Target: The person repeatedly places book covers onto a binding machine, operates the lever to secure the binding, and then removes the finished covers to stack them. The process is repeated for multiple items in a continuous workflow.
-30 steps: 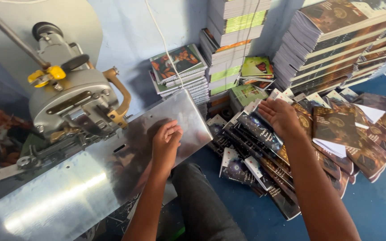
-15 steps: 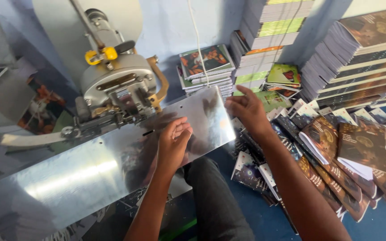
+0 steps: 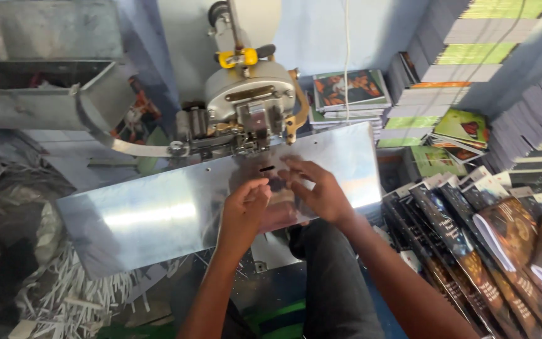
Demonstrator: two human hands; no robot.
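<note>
Now that my right hand (image 3: 322, 191) has come back from the fanned row of booklets (image 3: 472, 232) on the right, both hands meet at the middle of the metal plate (image 3: 158, 213), below the stitching machine (image 3: 249, 103).
My left hand (image 3: 246, 204) is curled, knuckles up, my right lies flat with fingers spread. Something thin and glossy seems pressed beneath them near the plate's front edge; whether either hand grips it I cannot tell.

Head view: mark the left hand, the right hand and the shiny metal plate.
left hand (image 3: 246, 204), head view, back of hand.
right hand (image 3: 321, 188), head view, back of hand.
shiny metal plate (image 3: 152, 216), head view, bare left half.
</note>
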